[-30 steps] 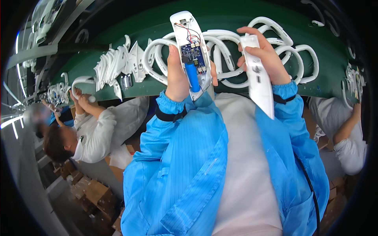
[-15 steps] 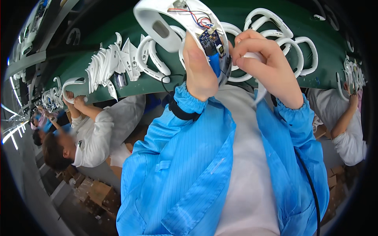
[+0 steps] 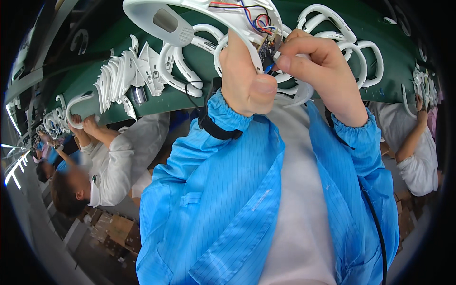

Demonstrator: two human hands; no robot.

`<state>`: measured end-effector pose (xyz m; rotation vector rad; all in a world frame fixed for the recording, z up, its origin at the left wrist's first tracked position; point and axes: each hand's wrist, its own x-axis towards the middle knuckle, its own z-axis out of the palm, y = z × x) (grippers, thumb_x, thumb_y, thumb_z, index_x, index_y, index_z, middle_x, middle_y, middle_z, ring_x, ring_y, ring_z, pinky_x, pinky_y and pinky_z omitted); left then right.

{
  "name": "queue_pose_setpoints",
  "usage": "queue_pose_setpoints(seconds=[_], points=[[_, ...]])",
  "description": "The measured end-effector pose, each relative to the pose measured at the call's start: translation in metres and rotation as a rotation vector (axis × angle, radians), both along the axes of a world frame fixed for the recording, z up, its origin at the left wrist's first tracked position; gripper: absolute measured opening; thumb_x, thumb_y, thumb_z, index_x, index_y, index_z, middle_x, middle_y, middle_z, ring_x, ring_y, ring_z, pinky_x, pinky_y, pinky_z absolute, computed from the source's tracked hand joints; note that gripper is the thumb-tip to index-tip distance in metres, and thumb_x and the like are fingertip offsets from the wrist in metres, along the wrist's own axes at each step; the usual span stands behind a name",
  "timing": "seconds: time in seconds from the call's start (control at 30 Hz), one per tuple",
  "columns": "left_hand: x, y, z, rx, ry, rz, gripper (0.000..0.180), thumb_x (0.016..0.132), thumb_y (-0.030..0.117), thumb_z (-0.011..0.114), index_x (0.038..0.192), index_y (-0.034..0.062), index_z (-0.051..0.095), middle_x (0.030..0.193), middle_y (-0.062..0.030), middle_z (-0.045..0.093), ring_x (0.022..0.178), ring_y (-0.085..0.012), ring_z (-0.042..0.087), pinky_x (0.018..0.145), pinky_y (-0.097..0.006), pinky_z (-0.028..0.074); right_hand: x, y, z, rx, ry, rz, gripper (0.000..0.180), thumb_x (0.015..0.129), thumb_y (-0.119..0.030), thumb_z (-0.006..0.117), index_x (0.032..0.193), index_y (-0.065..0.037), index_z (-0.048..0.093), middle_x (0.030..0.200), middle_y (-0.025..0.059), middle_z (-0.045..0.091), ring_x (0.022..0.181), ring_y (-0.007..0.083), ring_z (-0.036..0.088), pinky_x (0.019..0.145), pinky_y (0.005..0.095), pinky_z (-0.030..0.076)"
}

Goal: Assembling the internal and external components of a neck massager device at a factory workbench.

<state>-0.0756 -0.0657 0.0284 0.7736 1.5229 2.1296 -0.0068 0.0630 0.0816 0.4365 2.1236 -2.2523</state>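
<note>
White shell (image 3: 199, 19) sits gripped in our left hand (image 3: 244, 78) above the belt's (image 3: 394, 71) near edge; our right hand (image 3: 316, 71) pinches its board (image 3: 267, 47). Seating comes next, we judge, needing fine pressure.

The left hand (image 3: 247, 78) grips a white curved plastic housing (image 3: 190, 19) raised close to the camera, with its open side showing red, blue and black wires (image 3: 251, 14) and a small circuit board (image 3: 267, 47). The right hand (image 3: 323, 71) pinches at the board with thumb and forefinger. Behind both hands, a green conveyor belt (image 3: 199, 95) carries more white curved shells (image 3: 123, 76). A co-worker in a white coat (image 3: 123, 156) sits on the left.
</note>
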Motion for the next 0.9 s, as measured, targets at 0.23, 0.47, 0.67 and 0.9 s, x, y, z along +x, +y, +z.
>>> queue_pose_setpoints(seconds=[0.23,0.47,0.67,0.9], points=[[-0.003,0.007,-0.005,0.034,0.093,0.122,0.097,0.072,0.075,0.042,0.122,-0.0090,0.031,0.098,-0.0159,0.053,0.082,-0.0230,0.056,0.069,-0.032,0.047,-0.003,-0.001,-0.003,0.078,0.008,0.005,0.017,0.077,-0.013,0.065,0.083,0.002,0.067,0.082,0.0062,0.061,0.077,0.0123,0.056,0.068,0.0248,0.043],[-0.011,0.005,-0.006,0.026,0.144,0.114,0.086,0.078,0.069,0.038,0.112,-0.0092,0.041,0.083,-0.0151,0.057,0.068,-0.0232,0.057,0.057,-0.031,0.046,-0.004,-0.006,-0.004,0.022,0.029,-0.013,0.013,0.080,-0.007,0.060,0.085,0.005,0.063,0.079,0.0043,0.052,0.073,0.0105,0.046,0.064,0.0239,0.035],[-0.012,0.005,-0.009,0.044,0.200,0.191,0.086,0.078,0.069,0.038,0.112,-0.0091,0.041,0.081,-0.0151,0.057,0.066,-0.0238,0.058,0.057,-0.031,0.047,-0.009,-0.005,-0.002,0.062,0.000,0.022,0.017,0.078,-0.013,0.065,0.085,0.003,0.067,0.083,0.0070,0.062,0.077,0.0121,0.057,0.067,0.0250,0.044],[-0.015,0.000,-0.009,0.037,0.177,0.191,0.086,0.077,0.069,0.041,0.115,-0.0082,0.041,0.082,-0.0147,0.058,0.068,-0.0236,0.058,0.058,-0.031,0.047,-0.011,-0.008,-0.004,0.062,0.021,0.032,0.018,0.079,-0.013,0.064,0.086,0.003,0.067,0.081,0.0067,0.062,0.076,0.0112,0.056,0.066,0.0236,0.043]])
